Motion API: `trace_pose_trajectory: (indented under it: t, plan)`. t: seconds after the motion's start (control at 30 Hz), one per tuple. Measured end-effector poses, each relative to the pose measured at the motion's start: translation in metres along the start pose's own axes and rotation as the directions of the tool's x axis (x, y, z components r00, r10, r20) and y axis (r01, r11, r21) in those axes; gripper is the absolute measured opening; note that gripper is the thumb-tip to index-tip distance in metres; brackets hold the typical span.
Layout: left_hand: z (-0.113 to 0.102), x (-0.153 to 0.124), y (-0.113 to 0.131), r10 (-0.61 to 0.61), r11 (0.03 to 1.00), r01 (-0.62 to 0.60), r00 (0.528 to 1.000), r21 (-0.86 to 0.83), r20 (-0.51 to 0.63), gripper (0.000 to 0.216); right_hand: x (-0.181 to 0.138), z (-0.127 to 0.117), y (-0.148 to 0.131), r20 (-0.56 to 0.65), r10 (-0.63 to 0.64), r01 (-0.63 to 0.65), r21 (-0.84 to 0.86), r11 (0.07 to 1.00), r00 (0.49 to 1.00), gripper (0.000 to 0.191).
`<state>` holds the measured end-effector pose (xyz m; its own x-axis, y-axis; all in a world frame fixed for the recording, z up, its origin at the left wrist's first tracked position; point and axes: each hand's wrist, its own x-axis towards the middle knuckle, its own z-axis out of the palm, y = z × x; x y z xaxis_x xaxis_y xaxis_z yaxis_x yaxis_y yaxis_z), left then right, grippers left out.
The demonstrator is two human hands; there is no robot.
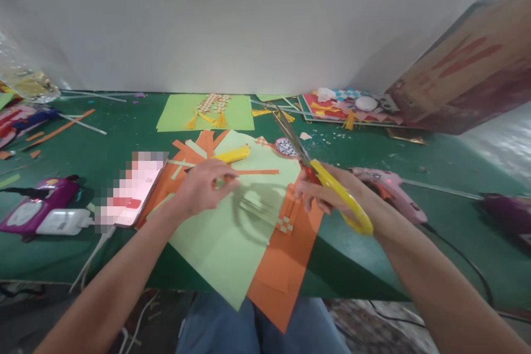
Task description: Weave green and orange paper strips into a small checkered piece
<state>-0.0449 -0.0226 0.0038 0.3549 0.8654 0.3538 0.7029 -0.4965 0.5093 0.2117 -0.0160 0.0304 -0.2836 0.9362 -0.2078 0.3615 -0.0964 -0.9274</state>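
Note:
My left hand [207, 185] is over the pale green sheet [224, 254], its thumb and fingers pinched at the near end of a thin orange paper strip [259, 172]. In my right hand [326, 191] are scissors [342, 193] with yellow and red handles, their blades pointing up and away. Just below the right fingers is a small woven paper piece [285, 225] in orange and pale green, with loose pale green strips [259, 207] trailing left. Beneath it lies orange paper [282, 271]. A yellow utility knife [234, 154] rests beyond my left hand.
Left of the papers lies a phone [139, 191], beside a purple device [41, 204] with cables. At right is a pink glue gun [392, 193]. Woven pieces with yellow tassels [213, 108] lie at the back, near a brown paper bag [468, 61].

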Motion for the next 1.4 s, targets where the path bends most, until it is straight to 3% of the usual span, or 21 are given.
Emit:
trace_pose_trajectory:
  t: [0.1, 0.2, 0.33, 0.43, 0.57, 0.73, 0.87, 1.0, 1.1, 1.2, 1.3, 1.4]
  plan:
    - [0.008, 0.0, 0.018, 0.228, 0.969, -0.245, 0.943, 0.043, 0.242, 0.032, -0.013, -0.004, 0.015, -0.01, 0.08, -0.079, 0.029, 0.996, 0.997, 0.04]
    - [0.015, 0.0, 0.033, 0.346, 0.907, -0.408, 0.86, 0.1, 0.376, 0.032, -0.023, -0.004, 0.03, -0.041, 0.123, -0.116, 0.128, 0.985, 0.992, 0.045]
    - [0.024, 0.001, 0.04, 0.425, 0.813, -0.545, 0.796, 0.205, 0.43, 0.019, -0.031, 0.0, 0.042, -0.164, 0.114, -0.067, 0.268, 0.961, 0.98, 0.046]
    - [0.029, 0.001, 0.039, 0.468, 0.763, -0.594, 0.779, 0.254, 0.417, 0.024, -0.029, -0.003, 0.048, -0.124, 0.122, -0.081, 0.297, 0.951, 0.985, 0.049]
    - [0.028, 0.004, 0.038, 0.492, 0.756, -0.597, 0.789, 0.268, 0.368, 0.032, -0.028, -0.01, 0.049, -0.014, 0.137, -0.129, 0.238, 0.963, 0.991, 0.051]
    - [0.019, 0.012, 0.04, 0.475, 0.834, -0.514, 0.854, 0.2, 0.212, 0.028, -0.034, -0.003, 0.029, -0.18, -0.006, 0.024, 0.097, 0.995, 0.984, 0.033]
    - [0.012, 0.017, 0.045, 0.302, 0.953, -0.299, 0.947, -0.048, 0.106, 0.022, -0.032, 0.01, 0.009, -0.204, -0.104, 0.122, 0.081, 0.989, 0.974, 0.03]
    - [0.007, 0.018, 0.048, 0.095, 0.949, -0.07, 0.993, -0.309, 0.066, 0.014, -0.026, 0.021, 0.0, -0.264, -0.137, 0.177, 0.133, 0.975, 0.955, 0.023]
    - [0.008, 0.017, 0.044, -0.149, 0.786, 0.129, 0.989, -0.604, 0.018, 0.029, -0.021, 0.026, 0.0, -0.312, -0.13, 0.207, 0.227, 0.952, 0.941, 0.026]
    - [0.011, 0.016, 0.039, -0.348, 0.451, 0.238, 0.934, -0.86, 0.077, 0.064, -0.015, 0.031, 0.0, -0.333, -0.12, 0.256, 0.402, 0.879, 0.935, 0.029]
    - [0.017, 0.015, 0.038, -0.376, 0.26, 0.313, 0.904, -0.913, 0.203, 0.075, -0.008, 0.038, -0.001, -0.321, -0.105, 0.279, 0.565, 0.777, 0.941, 0.028]
    - [0.023, 0.013, 0.038, -0.311, 0.13, 0.258, 0.928, -0.957, 0.208, 0.073, -0.001, 0.046, -0.004, -0.355, -0.097, 0.313, 0.624, 0.716, 0.93, 0.026]
